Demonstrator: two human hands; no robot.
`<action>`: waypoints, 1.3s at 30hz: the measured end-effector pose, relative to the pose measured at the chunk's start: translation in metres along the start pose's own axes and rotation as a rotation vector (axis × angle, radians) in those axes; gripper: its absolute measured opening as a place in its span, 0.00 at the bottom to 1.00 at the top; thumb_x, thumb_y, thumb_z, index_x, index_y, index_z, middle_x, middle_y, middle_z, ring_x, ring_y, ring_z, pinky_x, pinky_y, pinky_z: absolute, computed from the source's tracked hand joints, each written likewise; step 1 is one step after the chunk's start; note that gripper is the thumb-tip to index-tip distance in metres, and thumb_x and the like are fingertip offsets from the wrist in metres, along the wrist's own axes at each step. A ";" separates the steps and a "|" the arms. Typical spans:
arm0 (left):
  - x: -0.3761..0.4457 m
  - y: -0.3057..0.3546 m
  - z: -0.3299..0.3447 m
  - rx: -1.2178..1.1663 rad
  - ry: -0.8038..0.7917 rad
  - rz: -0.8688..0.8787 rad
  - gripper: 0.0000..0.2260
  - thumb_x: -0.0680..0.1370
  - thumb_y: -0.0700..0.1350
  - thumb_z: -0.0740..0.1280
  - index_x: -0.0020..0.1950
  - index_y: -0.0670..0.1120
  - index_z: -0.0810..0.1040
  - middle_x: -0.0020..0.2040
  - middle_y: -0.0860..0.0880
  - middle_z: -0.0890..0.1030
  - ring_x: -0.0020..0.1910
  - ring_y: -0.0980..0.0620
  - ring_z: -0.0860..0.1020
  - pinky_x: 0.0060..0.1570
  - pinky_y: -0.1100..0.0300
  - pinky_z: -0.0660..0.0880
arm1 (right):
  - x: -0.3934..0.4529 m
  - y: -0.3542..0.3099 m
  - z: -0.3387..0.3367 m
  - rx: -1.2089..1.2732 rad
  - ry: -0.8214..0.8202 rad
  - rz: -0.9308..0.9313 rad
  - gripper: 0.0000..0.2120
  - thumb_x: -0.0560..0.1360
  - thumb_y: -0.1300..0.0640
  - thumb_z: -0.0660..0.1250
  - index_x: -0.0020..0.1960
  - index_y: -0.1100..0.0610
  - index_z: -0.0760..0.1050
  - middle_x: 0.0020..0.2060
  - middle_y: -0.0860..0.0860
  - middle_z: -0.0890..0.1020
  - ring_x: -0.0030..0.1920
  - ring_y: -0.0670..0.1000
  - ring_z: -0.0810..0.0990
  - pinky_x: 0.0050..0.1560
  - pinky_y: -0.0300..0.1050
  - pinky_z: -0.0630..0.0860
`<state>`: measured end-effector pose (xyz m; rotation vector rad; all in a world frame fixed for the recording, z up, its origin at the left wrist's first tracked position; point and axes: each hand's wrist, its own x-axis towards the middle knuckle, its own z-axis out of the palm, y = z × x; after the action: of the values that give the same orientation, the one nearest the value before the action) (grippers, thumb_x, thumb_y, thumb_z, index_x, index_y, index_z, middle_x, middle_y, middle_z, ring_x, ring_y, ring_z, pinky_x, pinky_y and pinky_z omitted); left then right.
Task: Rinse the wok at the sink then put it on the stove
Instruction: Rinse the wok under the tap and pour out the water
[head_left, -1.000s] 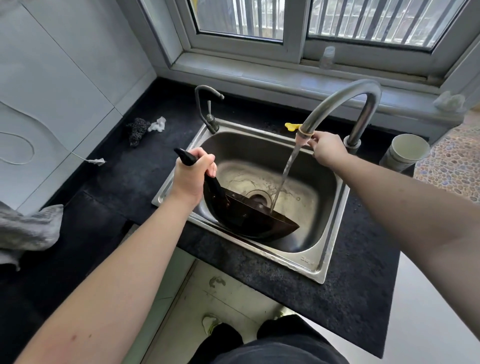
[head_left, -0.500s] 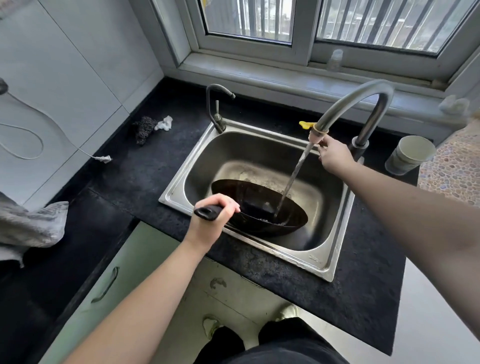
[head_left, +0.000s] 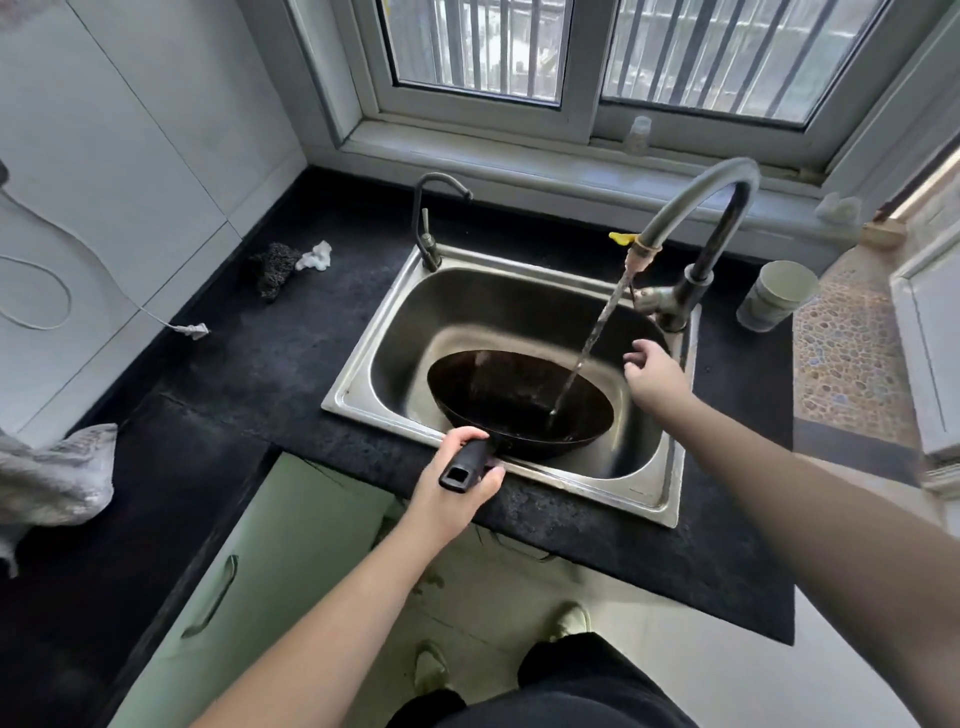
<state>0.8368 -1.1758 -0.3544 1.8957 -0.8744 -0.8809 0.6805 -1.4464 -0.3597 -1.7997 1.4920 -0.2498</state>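
Note:
A black wok (head_left: 519, 397) sits level inside the steel sink (head_left: 649, 499), its bowl facing up. My left hand (head_left: 457, 486) is closed around its black handle at the sink's front edge. Water streams from the tall curved faucet (head_left: 696, 208) into the right side of the wok. My right hand (head_left: 657, 376) hovers over the sink's right part, fingers spread, holding nothing, just below the faucet's lever. No stove is in view.
A small second tap (head_left: 431, 228) stands at the sink's back left. A dark scrubber (head_left: 272, 267) and white scrap lie on the black counter (head_left: 234, 374). A pale cup (head_left: 776, 296) stands right of the faucet; a grey cloth (head_left: 57, 478) lies far left.
The wok went from tilted on edge to level under the stream, handle pulled toward me. My right hand left the faucet spout and dropped down over the sink.

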 end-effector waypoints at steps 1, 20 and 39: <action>0.000 -0.001 -0.003 -0.007 -0.051 -0.023 0.18 0.72 0.46 0.71 0.57 0.60 0.73 0.49 0.52 0.80 0.47 0.56 0.79 0.50 0.63 0.75 | -0.013 0.000 0.005 0.007 0.006 0.017 0.22 0.79 0.60 0.58 0.73 0.59 0.64 0.64 0.53 0.77 0.63 0.54 0.75 0.58 0.41 0.68; 0.018 0.051 -0.032 -1.096 -0.398 -0.904 0.13 0.80 0.44 0.60 0.43 0.35 0.74 0.31 0.41 0.76 0.19 0.54 0.74 0.19 0.68 0.73 | -0.139 -0.078 0.106 0.500 -0.299 0.412 0.15 0.81 0.57 0.55 0.51 0.64 0.77 0.32 0.52 0.79 0.30 0.49 0.78 0.41 0.42 0.76; -0.009 -0.017 -0.022 -0.844 -0.621 -0.870 0.10 0.81 0.45 0.58 0.42 0.44 0.72 0.25 0.50 0.68 0.20 0.56 0.68 0.20 0.68 0.66 | -0.167 -0.068 0.133 0.517 -0.548 0.607 0.14 0.80 0.43 0.59 0.44 0.53 0.68 0.36 0.50 0.74 0.29 0.48 0.75 0.32 0.40 0.74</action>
<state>0.8548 -1.1530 -0.3584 1.1802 0.1239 -2.0349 0.7608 -1.2377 -0.3534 -0.8572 1.3340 0.1475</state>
